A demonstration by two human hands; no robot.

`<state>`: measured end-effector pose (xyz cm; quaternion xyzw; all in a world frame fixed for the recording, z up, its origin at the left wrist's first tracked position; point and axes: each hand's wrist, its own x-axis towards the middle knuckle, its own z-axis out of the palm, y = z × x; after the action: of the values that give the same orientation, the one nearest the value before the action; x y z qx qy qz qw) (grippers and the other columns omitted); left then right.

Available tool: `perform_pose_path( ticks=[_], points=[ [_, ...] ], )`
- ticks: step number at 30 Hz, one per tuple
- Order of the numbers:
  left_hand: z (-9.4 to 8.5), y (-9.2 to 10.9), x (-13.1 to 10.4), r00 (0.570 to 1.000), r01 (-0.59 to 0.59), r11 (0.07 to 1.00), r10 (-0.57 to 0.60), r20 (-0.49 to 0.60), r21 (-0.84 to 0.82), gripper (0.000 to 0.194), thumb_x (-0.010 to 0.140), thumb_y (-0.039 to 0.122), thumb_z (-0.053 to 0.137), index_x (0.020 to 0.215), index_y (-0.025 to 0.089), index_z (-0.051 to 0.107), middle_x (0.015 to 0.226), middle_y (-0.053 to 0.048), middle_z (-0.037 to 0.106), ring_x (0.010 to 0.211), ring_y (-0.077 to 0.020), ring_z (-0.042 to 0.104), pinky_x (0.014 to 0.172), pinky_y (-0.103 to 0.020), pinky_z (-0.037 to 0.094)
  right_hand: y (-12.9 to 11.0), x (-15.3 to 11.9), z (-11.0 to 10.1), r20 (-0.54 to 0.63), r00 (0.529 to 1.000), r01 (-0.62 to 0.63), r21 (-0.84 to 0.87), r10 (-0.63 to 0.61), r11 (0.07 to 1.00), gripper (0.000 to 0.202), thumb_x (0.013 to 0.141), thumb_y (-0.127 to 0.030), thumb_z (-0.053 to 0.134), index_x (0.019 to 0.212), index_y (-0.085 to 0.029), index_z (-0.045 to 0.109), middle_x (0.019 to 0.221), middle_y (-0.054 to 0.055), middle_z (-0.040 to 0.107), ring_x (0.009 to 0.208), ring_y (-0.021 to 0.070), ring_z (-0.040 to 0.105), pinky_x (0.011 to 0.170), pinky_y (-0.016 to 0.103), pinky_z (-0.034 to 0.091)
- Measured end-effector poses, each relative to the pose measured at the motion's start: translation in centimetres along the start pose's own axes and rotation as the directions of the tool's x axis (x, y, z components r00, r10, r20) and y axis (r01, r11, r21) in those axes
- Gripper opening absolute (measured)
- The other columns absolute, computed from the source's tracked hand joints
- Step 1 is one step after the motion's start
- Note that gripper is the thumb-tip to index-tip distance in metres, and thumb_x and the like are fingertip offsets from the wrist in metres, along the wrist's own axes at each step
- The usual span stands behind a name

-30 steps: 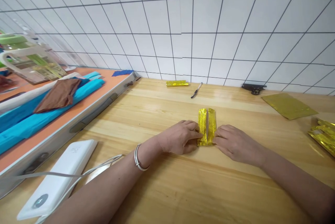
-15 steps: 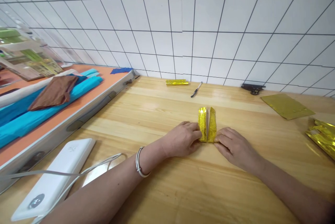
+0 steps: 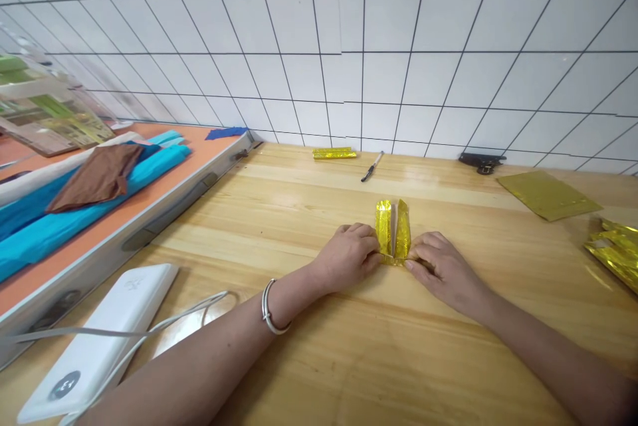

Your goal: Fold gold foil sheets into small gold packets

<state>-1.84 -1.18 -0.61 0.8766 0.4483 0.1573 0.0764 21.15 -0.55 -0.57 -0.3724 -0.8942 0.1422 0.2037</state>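
A piece of gold foil paper (image 3: 383, 223) lies on the wooden table, its two long sides folded in toward a narrow gap down the middle. My left hand (image 3: 346, 256) pinches its near left corner, with a silver bangle on the wrist. At the near right corner, my right hand (image 3: 443, 270) has thumb and fingers closed on the foil. Between the hands, a narrow strip along the near edge is turned up.
A folded gold strip (image 3: 334, 153) and a pen (image 3: 372, 167) lie near the tiled wall. Rightward are a black clip (image 3: 482, 162), a gold sheet (image 3: 549, 195) and crumpled gold foil (image 3: 615, 252). A white power bank (image 3: 100, 343) with cable and coloured rolls (image 3: 100, 193) are at left.
The near edge of the gold foil paper has been turned up into a narrow strip between my hands. The fingers of both hands have shifted slightly at its corners. The view has moved a little.
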Motion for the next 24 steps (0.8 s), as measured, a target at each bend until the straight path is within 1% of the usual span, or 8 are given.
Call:
perform_pose_path(
  ticks=[5,9,12,17,21,24],
  points=[
    [0.1,0.6,0.0,0.999,0.049,0.999,-0.049,-0.01,0.01,0.015,0.086,0.026,0.048,0.078,0.017,0.058,0.086,-0.005,0.056,0.089,-0.0185,0.052,0.082,-0.032,0.04,-0.1,-0.1,0.2,-0.006,1.0,-0.026,-0.043,0.026,0.999,0.01,0.085,-0.023,0.051,0.076,-0.02,0.052,0.082,0.005,0.057,0.083,0.0202,0.048,0.075,0.036,0.04],
    [0.0,0.8,0.0,0.997,0.07,0.997,-0.071,-0.024,-0.023,0.013,0.084,0.026,0.051,0.076,0.017,0.055,0.087,-0.004,0.056,0.089,-0.0188,0.051,0.083,-0.032,0.039,-0.1,0.0,0.2,-0.007,0.999,-0.039,-0.068,0.039,0.997,0.008,0.083,-0.024,0.053,0.076,-0.02,0.051,0.082,0.005,0.056,0.083,0.0206,0.048,0.074,0.037,0.04],
    [-0.2,0.3,0.0,0.998,0.054,0.995,-0.055,-0.018,-0.085,0.012,0.081,0.028,0.056,0.076,0.017,0.054,0.088,-0.003,0.056,0.09,-0.0187,0.051,0.083,-0.032,0.039,0.0,0.0,0.2,-0.009,0.999,-0.04,-0.067,0.04,0.997,0.007,0.081,-0.024,0.056,0.077,-0.019,0.052,0.083,0.005,0.057,0.084,0.0211,0.047,0.075,0.037,0.04],
    [-0.4,-1.0,0.2,1.0,0.012,0.979,-0.007,0.026,-0.206,0.013,0.076,0.028,0.064,0.075,0.018,0.055,0.085,-0.001,0.057,0.087,-0.0168,0.051,0.08,-0.029,0.04,0.4,-0.1,0.3,-0.011,0.999,-0.05,-0.019,0.05,0.999,0.006,0.08,-0.024,0.059,0.08,-0.02,0.054,0.086,0.005,0.058,0.086,0.0211,0.048,0.076,0.037,0.039],
    [-0.4,-1.3,0.4,1.0,-0.025,0.966,0.026,0.003,-0.258,0.015,0.081,0.028,0.059,0.071,0.017,0.057,0.083,-0.002,0.059,0.085,-0.016,0.053,0.079,-0.028,0.041,0.6,0.0,0.2,-0.013,0.999,-0.038,0.041,0.039,0.998,0.008,0.083,-0.027,0.056,0.079,-0.02,0.055,0.083,0.004,0.057,0.084,0.0199,0.049,0.074,0.035,0.039],
    [-0.1,-1.1,0.4,1.0,-0.014,0.97,0.011,-0.013,-0.242,0.019,0.084,0.027,0.053,0.069,0.017,0.058,0.081,-0.003,0.059,0.085,-0.0162,0.053,0.079,-0.029,0.041,0.5,0.2,0.1,-0.025,0.999,-0.043,0.058,0.044,0.997,0.014,0.087,-0.028,0.051,0.075,-0.02,0.053,0.079,0.004,0.056,0.08,0.0184,0.048,0.073,0.034,0.038]
  ],
)
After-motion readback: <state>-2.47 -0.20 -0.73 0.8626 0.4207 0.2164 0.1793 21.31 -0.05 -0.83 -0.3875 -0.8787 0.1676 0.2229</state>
